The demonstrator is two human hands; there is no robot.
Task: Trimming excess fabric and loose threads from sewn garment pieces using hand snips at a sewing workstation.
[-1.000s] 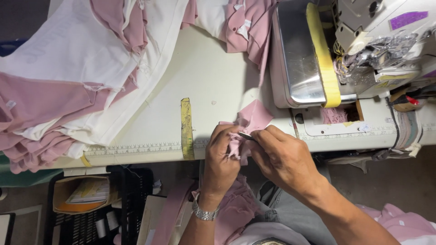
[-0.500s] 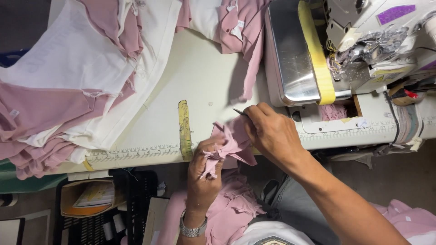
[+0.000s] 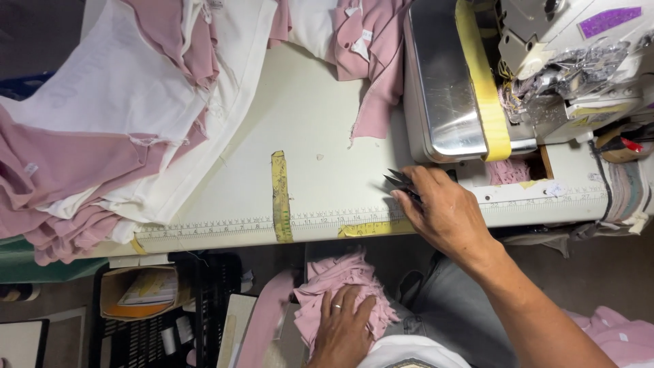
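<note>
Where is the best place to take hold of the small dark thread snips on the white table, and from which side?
Probably the rear handle end, from the right: the small dark thread snips point their blades left, and the right hand covers the handle already.

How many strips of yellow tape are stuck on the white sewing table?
3 clearly: an upright strip mid-table, a flat strip near the right hand, and a small piece at the left edge. Cloth may hide others.

Fabric pile (image 3: 102, 136) on table (image 3: 320, 136), left of sewing machine (image 3: 518, 75).
</note>
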